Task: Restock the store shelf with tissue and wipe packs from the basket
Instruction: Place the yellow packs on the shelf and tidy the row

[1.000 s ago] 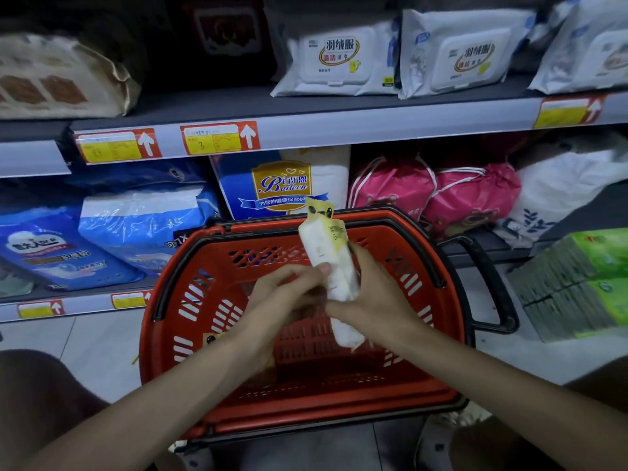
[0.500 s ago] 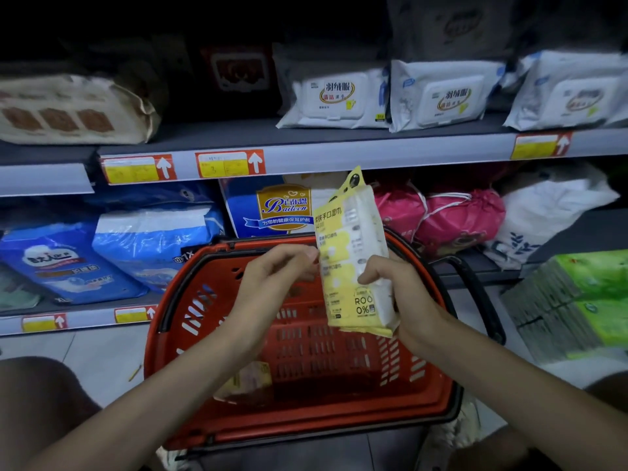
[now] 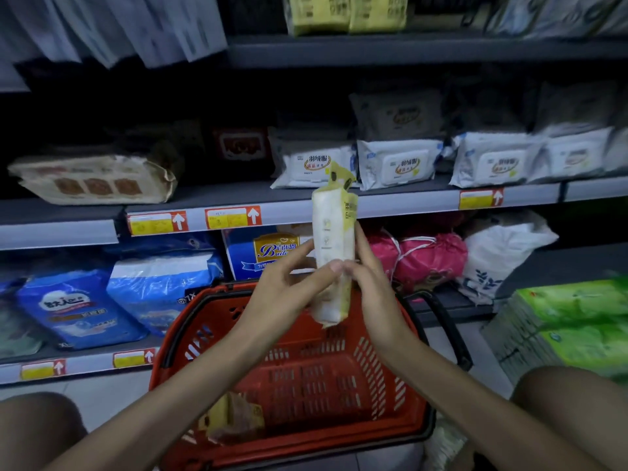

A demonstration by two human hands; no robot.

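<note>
Setting: dim store aisle; grey store shelf (image 3: 390, 205) rising in tiers behind red basket (image 3: 306, 379); pale floor tiles beneath basket.
Wipe pack (image 3: 331, 232): yellow and white, upright, narrow side toward camera; held above far rim of basket, top level with the tier edge carrying price tags (image 3: 232, 217).
Left hand (image 3: 282, 300): above basket; thumb on near face of wipe pack, fingers stretched along its left side; pinching it.
Right hand (image 3: 373, 294): above basket; thumb next to left thumb on lower half of wipe pack, fingers wrapped behind its right edge; pinching it.
Second pack (image 3: 234, 418): yellowish, lying inside basket at near-left corner; print too blurred to read.
White wipe packs (image 3: 397, 163): in a row on the tier above and behind basket.
Blue packs (image 3: 163, 283): lower tier, behind and left of basket.
Pink bags (image 3: 424, 256): lower tier, behind and right of basket.
Green packs (image 3: 577, 321): stacked low, right of basket.
Handle (image 3: 448, 331): black, folded down on right side of basket.
</note>
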